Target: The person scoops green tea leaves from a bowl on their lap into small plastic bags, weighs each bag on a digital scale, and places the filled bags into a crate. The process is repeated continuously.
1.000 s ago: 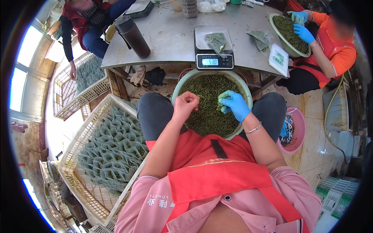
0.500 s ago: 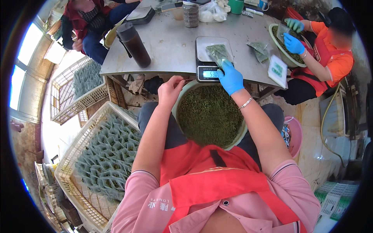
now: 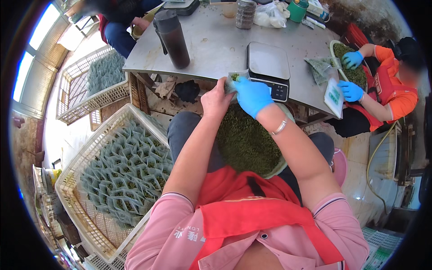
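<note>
A small clear plastic bag with green grains in it is held at the table's front edge. My bare left hand pinches its left side. On its right side my right hand, in a blue glove, grips the bag too; the glove hides part of it. Just beyond the right hand stands a digital scale on the metal table. Below both hands, between my knees, sits a pale basin full of loose green grains.
A plastic crate of upright filled bags stands at my left, another crate behind it. A dark flask is on the table. At right, a co-worker's gloved hands are at a bowl and white tray.
The bag has come off the scale toward me and left, in my right hand. My left hand has moved up and right and taken hold of it. The co-worker's hands have come down and apart.
</note>
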Motion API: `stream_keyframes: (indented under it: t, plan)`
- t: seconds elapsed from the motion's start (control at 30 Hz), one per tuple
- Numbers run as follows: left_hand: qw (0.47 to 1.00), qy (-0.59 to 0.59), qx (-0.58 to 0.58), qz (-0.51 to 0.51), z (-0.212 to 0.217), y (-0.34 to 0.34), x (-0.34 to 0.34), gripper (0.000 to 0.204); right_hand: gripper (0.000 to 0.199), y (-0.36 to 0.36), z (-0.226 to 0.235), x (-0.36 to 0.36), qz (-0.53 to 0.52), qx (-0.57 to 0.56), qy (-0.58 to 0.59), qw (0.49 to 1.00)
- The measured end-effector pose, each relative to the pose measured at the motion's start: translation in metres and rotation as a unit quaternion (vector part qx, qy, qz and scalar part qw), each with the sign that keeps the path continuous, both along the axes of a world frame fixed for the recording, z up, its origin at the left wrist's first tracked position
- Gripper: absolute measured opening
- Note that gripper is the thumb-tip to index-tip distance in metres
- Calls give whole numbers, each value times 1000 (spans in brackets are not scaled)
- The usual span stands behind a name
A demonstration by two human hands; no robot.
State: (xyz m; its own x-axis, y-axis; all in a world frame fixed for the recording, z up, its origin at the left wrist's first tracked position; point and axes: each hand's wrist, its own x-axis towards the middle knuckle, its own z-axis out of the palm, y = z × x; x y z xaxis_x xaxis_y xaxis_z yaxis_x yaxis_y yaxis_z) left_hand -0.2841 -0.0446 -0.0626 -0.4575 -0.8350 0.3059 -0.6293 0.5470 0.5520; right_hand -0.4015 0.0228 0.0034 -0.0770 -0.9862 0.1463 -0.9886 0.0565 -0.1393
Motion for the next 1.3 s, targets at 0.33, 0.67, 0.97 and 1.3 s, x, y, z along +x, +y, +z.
stream_keyframes:
  t: [0.33, 0.67, 0.97, 1.3]
  plan:
    - [998, -45, -37, -33, 3, 1, 3, 59, 28, 3, -4, 17, 15, 22, -9, 1000]
    - [991, 31, 130, 32, 11, 3, 2, 53, 29, 49, 35, -58, -2, -78, -593, 802]
    - [966, 149, 197, 82, 19, -1, 0, 67, 39, 53, -8, -288, -366, -250, -666, 599]
    - [938, 287, 179, 71, -15, -17, 44, 46, 48, 28, 19, -86, -103, -400, -639, 649]
